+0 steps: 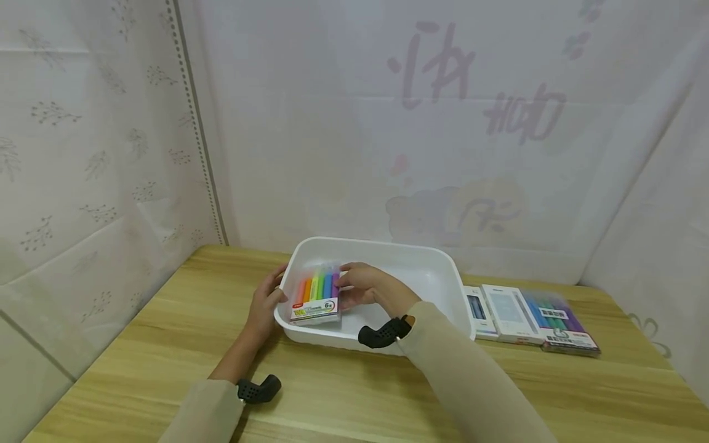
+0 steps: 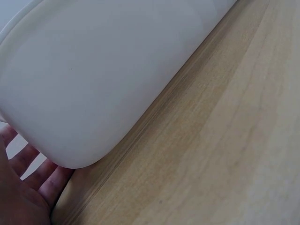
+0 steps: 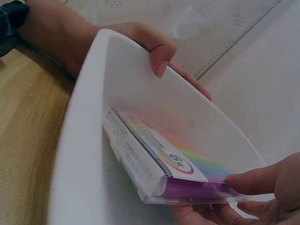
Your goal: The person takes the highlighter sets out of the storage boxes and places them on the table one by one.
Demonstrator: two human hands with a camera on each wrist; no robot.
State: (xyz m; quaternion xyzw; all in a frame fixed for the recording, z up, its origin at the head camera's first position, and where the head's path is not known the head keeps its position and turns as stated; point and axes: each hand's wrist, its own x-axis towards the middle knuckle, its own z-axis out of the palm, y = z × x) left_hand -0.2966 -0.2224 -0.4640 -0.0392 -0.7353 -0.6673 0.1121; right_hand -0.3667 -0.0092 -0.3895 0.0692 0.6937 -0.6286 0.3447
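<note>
A white plastic bin [image 1: 407, 264] stands on the wooden table. My left hand [image 1: 263, 307] grips its left end, the thumb hooked over the rim and the fingers along the outer wall [image 2: 93, 79]. Inside that end is a clear pack of highlighters [image 1: 317, 294], several colours from pink to purple, with a white printed band. My right hand [image 1: 362, 284] reaches into the bin and pinches the pack by its purple side. In the right wrist view the thumb is on top of the pack [image 3: 187, 187] and the fingers are underneath; the pack tilts.
Right of the bin lie a narrow white box with a window [image 1: 477, 312], a larger white box [image 1: 511, 314] and a clear pack of coloured pens [image 1: 562, 323], side by side. A pale printed curtain [image 1: 332, 154] hangs behind the wooden table [image 1: 343, 394].
</note>
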